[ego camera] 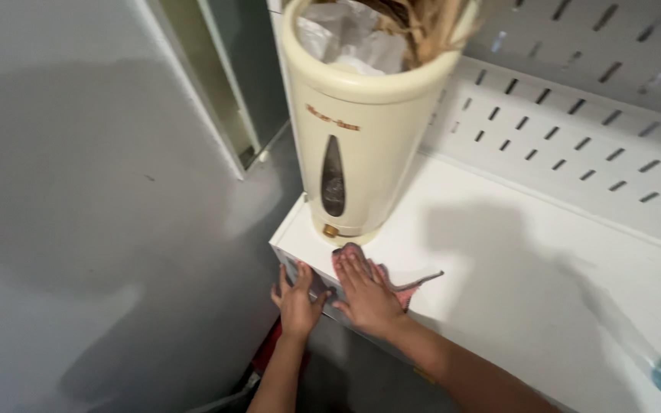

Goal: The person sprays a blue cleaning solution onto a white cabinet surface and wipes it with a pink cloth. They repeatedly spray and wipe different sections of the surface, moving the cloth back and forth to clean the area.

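Now my right hand presses flat on the pink cloth at the white shelf corner.
Soft, limp and light, it bunches anywhere; my left hand grips the shelf edge, fingers spread.

Single head-worn view, looking steeply down from close range. It faces a white shelf corner and grey floor. No second view is supplied.

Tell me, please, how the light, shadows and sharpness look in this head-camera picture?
In the head view, overhead light throws broad soft shadows across the grey floor and the white shelf; the cream canister shows mild glare; the right hand on the pink cloth is fairly sharp; the edges look stretched by the wide lens.
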